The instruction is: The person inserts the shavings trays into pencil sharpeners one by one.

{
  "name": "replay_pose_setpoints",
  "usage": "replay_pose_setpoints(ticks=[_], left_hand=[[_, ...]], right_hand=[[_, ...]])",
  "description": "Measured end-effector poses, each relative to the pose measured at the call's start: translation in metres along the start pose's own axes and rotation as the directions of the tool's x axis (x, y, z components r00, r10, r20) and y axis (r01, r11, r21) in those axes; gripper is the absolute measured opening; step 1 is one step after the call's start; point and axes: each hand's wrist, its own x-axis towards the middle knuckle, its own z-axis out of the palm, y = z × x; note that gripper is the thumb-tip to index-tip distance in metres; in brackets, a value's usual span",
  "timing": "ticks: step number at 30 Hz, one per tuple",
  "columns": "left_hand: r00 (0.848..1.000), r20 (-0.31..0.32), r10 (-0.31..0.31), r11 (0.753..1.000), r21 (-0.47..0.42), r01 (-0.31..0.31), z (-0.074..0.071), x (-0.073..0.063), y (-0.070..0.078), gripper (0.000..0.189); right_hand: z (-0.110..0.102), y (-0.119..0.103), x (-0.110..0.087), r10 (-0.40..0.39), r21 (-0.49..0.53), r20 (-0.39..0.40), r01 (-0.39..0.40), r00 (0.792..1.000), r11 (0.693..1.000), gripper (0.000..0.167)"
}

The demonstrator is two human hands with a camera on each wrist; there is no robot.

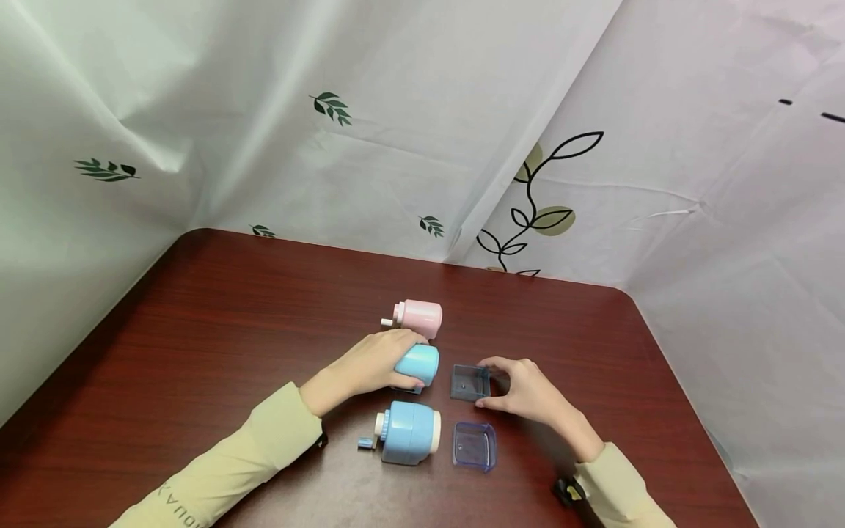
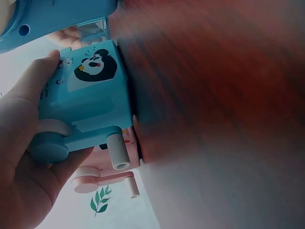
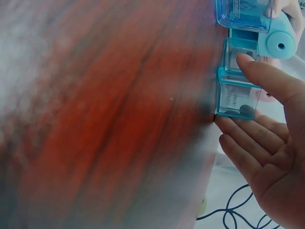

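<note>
The left grip (image 1: 381, 363) (one bare hand) is curled part-way round one turquoise sharpener (image 1: 419, 364), thumb and fingers on opposite sides, just below the centre of the head frame. To its right, the right grip (image 1: 528, 392) is parted about a box's width, thumb and fingers pinching one smoky clear box (image 1: 464, 384). Around them, lower centre, sit one blue sharpener (image 1: 409, 434) and a second, purplish clear box (image 1: 474, 446); above the turquoise one lies one pink sharpener (image 1: 422, 315). That makes three sharpeners (each with a crank) and two boxes on one dark red tabletop (image 1: 277, 315).
</note>
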Motion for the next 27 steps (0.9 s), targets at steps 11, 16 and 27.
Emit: replay_pose_setpoints(ticks=[11, 16, 27], left_hand=[[1.0, -0.008, 0.009, 1.0, 0.014, -0.009, 0.0006, 0.0005, 0.0008, 0.056], [1.0, -0.008, 0.004, 1.0, 0.018, -0.004, 0.0016, 0.0009, 0.0008, 0.056], [1.0, -0.006, 0.003, 1.0, 0.013, -0.003, 0.0011, 0.0005, 0.0027, 0.056]], right_hand=[[0.0002, -0.0008, 0.0018, -0.02, -0.043, -0.02, 0.019, 1.0, 0.999, 0.047], [0.0001, -0.0012, 0.002, -0.016, -0.052, -0.019, 0.015, 1.0, 0.999, 0.046], [0.0, -0.0045, 0.003, -0.02, -0.018, -0.003, 0.02, 1.0, 1.0, 0.046]])
